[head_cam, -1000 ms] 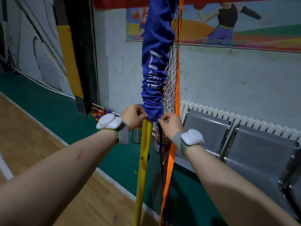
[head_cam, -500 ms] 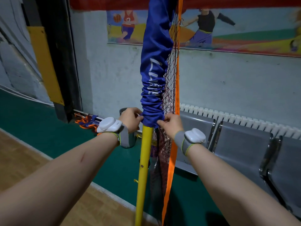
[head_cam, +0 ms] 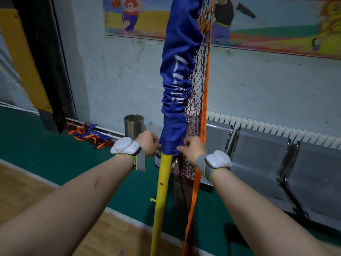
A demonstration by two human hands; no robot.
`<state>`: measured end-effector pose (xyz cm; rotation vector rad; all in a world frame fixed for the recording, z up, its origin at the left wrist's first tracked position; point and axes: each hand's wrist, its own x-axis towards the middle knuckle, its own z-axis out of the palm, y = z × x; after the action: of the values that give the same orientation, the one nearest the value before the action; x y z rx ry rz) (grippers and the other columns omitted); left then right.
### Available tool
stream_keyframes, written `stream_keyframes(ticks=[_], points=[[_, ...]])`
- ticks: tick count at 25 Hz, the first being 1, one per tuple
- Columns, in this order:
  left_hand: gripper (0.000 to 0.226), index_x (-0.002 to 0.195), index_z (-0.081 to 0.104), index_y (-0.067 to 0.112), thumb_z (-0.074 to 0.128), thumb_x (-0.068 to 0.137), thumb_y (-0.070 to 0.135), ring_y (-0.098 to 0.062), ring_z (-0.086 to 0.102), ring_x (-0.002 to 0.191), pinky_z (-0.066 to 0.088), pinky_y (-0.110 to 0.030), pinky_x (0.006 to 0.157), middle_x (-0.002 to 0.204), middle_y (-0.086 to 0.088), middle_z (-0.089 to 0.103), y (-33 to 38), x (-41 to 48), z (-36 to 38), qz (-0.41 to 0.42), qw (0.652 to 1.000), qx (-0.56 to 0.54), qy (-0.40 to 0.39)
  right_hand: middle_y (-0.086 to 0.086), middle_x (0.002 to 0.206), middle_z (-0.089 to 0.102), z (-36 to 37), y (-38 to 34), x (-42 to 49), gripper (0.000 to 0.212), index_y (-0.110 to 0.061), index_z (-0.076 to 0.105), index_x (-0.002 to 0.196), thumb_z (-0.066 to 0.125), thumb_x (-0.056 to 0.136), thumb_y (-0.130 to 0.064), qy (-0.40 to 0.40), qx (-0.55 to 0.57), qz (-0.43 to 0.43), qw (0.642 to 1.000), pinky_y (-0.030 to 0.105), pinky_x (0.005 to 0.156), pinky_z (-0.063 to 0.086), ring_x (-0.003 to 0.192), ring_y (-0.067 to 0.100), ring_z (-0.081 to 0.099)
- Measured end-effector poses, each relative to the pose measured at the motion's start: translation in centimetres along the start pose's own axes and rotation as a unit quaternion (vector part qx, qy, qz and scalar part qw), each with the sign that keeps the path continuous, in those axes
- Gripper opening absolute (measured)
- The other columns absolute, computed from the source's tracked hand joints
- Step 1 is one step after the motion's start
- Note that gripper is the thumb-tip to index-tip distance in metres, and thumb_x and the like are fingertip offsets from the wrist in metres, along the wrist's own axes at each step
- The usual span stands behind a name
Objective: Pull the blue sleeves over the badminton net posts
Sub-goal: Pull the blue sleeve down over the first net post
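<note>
Top of the shiny blue fabric sleeve (head_cam: 177, 85) is cut off by the frame; fingertips are partly buried in its hem. 2 hands, left hand (head_cam: 148, 143) and right hand (head_cam: 192, 149), each pinch the gathered hem on either side of the smooth yellow post (head_cam: 161, 191), which is bare below. Dark mesh net (head_cam: 196, 108) hangs just right of the sleeve. Green floor strip (head_cam: 36, 145), grey metal bench seats (head_cam: 258, 163), pale scuffed wall.

Sports hall: net (head_cam: 195, 108), court floor (head_cam: 36, 196).
</note>
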<state>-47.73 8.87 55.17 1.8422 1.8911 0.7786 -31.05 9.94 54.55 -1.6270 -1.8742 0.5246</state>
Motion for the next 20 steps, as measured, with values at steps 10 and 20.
stream_keyframes(ticks=[10,20], points=[[0.023,0.098,0.068,0.008,0.053,0.082,0.013,-0.026,0.059,0.082,0.047,-0.029,0.083,0.083,-0.012,0.065,1.9,0.1,-1.8,0.065,0.99,-0.093,0.083,-0.003,0.07,0.052,-2.4,-2.3,-0.9,0.006,-0.01,0.058,0.087,0.058,0.082,-0.013,0.094,0.091,-0.051,0.99,0.029,0.071,0.042,0.071,0.018,0.049],[0.017,0.081,0.066,-0.001,0.052,0.085,0.007,-0.03,0.06,0.077,0.036,-0.023,0.067,0.086,-0.022,0.068,0.5,0.0,-0.5,0.075,0.996,-0.009,0.054,0.004,0.076,0.057,-0.4,-1.0,-0.5,0.012,-0.003,0.063,0.083,0.059,0.085,-0.014,0.054,0.023,-0.039,0.997,0.033,0.073,0.045,0.076,0.02,0.051]])
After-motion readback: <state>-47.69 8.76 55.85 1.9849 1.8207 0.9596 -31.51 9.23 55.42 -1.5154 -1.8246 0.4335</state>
